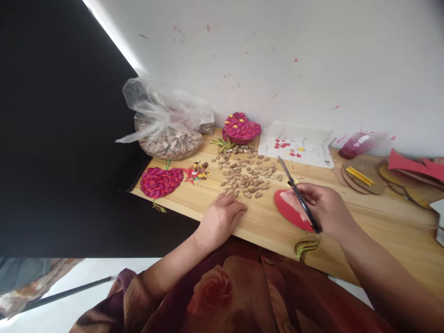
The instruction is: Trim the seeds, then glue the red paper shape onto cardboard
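Right hand (324, 206): closed around the slim dark tool (298, 194), right of centre in the frame; the tool is gripped behind its front half, presumably so that the tip is left unobstructed
Left hand (222, 215): rested with bent fingers at the near edge of the table (258, 222), just below centre; whether anything is held beneath the fingers cannot be told
Red card (289, 210): laid flat below the right hand and partly hidden by it, probably to be kept within easy reach
Peanuts (247, 195): spread loose across the middle of the frame, near the left hand, likely so that each is kept separate
White sheet (314, 152): laid right of centre, beyond the tool; red stars (284, 145) are carried on it, apparently so that small parts are kept together
Tool direction: tip pointed to the upper left, towards the lower edge of the white sheet
Tool long axis: run diagonally, from upper left down to lower right, across the thumb side of the right hand
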A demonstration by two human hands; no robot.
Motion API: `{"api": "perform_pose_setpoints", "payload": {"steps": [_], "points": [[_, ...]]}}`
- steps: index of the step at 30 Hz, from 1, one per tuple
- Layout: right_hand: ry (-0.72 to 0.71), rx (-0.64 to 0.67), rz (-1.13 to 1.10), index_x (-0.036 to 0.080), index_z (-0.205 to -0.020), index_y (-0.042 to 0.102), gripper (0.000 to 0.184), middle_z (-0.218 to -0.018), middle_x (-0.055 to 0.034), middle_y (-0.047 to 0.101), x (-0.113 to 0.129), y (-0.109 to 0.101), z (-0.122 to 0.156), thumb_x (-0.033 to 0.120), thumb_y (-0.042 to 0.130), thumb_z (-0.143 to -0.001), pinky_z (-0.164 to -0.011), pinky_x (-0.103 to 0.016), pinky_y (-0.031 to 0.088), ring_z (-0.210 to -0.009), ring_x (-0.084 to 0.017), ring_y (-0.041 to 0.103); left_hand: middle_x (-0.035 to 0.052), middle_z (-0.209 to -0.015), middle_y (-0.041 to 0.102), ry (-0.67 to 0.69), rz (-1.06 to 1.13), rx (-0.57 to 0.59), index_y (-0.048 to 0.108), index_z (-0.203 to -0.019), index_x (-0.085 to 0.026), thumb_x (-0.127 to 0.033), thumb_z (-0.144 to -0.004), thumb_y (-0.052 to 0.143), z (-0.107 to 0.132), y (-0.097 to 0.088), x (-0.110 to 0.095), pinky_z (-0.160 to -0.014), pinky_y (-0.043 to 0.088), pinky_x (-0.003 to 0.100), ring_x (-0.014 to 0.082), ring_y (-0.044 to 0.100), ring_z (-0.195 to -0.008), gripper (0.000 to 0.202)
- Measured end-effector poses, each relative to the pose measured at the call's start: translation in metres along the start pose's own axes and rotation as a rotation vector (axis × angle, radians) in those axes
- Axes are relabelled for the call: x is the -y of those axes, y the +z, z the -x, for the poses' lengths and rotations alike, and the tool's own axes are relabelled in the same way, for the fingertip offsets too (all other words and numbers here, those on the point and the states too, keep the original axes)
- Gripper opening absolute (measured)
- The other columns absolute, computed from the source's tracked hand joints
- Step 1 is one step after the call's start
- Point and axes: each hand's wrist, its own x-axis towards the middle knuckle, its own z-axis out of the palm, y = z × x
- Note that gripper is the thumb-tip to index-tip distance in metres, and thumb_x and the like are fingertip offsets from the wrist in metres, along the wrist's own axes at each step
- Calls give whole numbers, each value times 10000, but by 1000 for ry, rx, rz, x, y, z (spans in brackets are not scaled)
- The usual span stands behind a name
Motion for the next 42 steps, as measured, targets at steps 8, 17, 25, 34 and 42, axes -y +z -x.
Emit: {"api": "perform_pose_setpoints", "payload": {"steps": [8,17,25,34,42], "points": [[160,-322,72,218,-708,658,352,-674,-74,662,-22,-41,1,555,756,-714,-636,-364,406,-629,-188,546,108,-959,723,-9,-63,-222,766,-1057,-234,-220,-919,598,-43,-30,19,-851,489,360,242,647,-907,219],[199,-411,95,228,-791,721,371,-708,-24,718,-86,-46,-12,544,751,-599,-667,-341,512,-650,-213,638,111,-1060,748,-218,-451,-40,780,-1025,-181,-128,-839,592,-138,-56,70,-967,475,369,268,655,-1025,269],[289,-284,185,267,-815,731,474,-768,13,758,-94,-47,-8,683,667,-597,-602,-310,511,-717,-228,698,97,-968,751,-241,-493,109,789,-927,-186,-162,-812,628,-156,-48,82,-906,507,357,261,670,-955,199],[337,-243,203,282,-830,729,483,-791,18,760,-89,-46,-4,697,663,-593,-619,-313,511,-725,-224,704,116,-953,729,-105,-507,28,763,-869,-160,-290,-828,668,-154,-40,87,-906,487,392,275,631,-953,166],[325,-251,212,271,-863,731,502,-812,9,763,-94,-46,-5,698,671,-605,-629,-314,511,-730,-223,700,88,-872,709,-81,-443,-92,745,-793,-164,-158,-785,595,-149,-40,83,-873,494,368,245,633,-902,150]]}}
